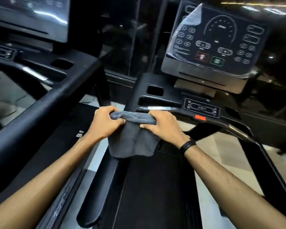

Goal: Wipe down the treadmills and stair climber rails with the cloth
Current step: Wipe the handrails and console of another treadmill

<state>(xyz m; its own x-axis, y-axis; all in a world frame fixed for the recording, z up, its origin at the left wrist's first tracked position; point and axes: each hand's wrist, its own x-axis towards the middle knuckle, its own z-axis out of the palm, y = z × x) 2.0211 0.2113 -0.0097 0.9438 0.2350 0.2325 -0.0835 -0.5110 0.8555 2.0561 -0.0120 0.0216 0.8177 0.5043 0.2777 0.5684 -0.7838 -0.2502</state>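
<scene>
Above treadmill belt [155, 187], hands grip grey cloth [132, 139], fingertips hidden.

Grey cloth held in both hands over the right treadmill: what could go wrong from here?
1. The cloth hangs loose below the left hand and right hand; wiping with it unfolded may give patchy contact on the handrail.
2. The console carries a peeling plastic film; a wipe could snag it.
3. The cloth might brush the red safety key or the buttons beside it.
</scene>
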